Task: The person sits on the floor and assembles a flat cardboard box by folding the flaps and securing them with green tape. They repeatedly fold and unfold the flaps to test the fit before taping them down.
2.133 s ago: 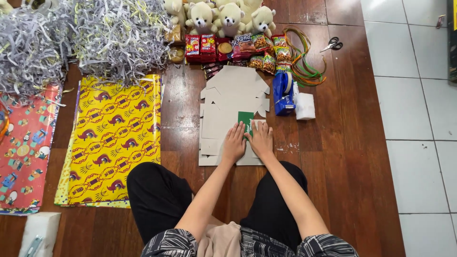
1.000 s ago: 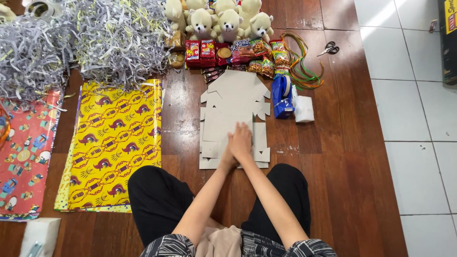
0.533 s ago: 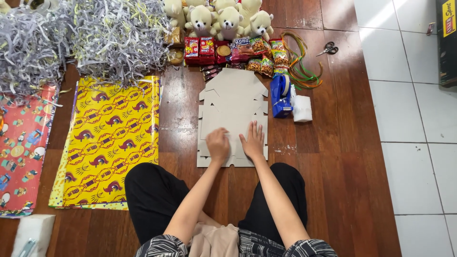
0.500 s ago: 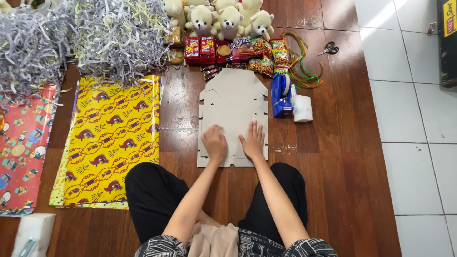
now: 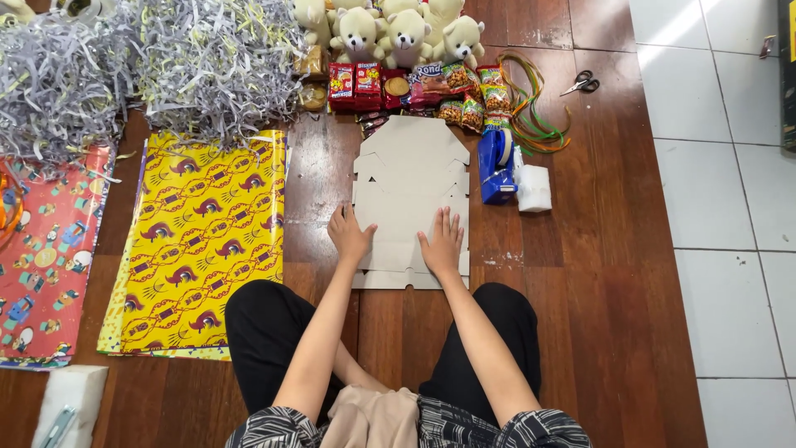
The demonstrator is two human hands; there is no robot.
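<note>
place: home floor, gift-packing spot | evidence: wooden floor; wrapping paper; teddy bears; shredded paper

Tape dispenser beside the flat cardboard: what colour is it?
Blue tape dispenser, clearest in the head view.

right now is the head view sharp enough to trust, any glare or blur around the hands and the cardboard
In the head view the left hand and right hand are sharp on the flat cardboard blank, with no motion blur; lighting is soft and even, shadows faint; the wooden floor shows a mild sheen; the white tiles carry bright patches at top right; the edges bow slightly from the wide lens.
</note>
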